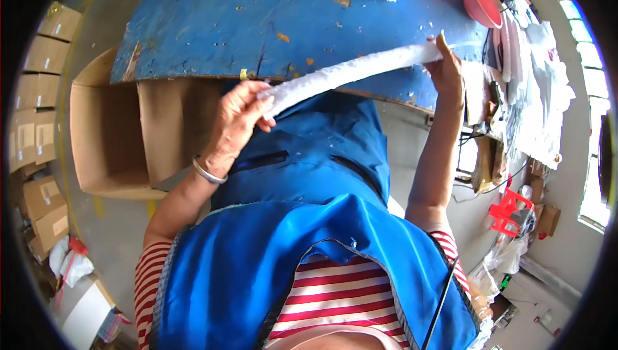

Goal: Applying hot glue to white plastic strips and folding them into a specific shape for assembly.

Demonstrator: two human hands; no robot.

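White foam strip (351, 71) stretches over the near edge of the blue table (257, 22), held at both ends: left hand (235, 118) pinches one end between thumb and fingers, right hand (445, 67) grips the other, fingers closed

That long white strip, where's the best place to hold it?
Probably at its two ends, one from each side. The white strip is long and thin, stretched across the blue table; the left hand and right hand each pinch an end.

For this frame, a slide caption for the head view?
Both hands, left and right, hold a long white foam strip over a blue table.
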